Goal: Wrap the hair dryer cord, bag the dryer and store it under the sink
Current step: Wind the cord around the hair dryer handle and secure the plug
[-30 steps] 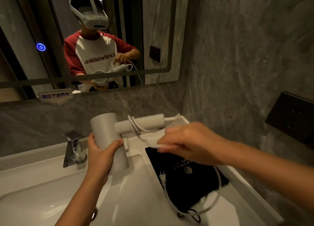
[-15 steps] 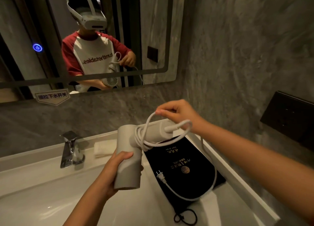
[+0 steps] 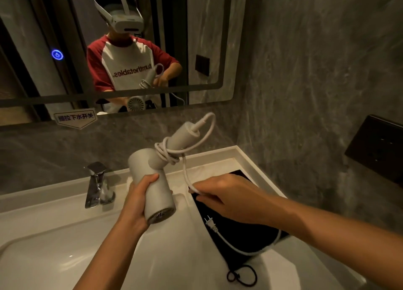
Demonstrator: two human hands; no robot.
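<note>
Right hand (image 3: 226,197) dropped lower (cord (image 3: 186,176) pinched).

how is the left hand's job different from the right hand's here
The left hand wraps around the hair dryer body, gripping it from the side; the right hand pinches only the thin white cord. The left hand is over the sink basin; the right hand hovers above the black bag. Both are bare and closed on something.
</note>
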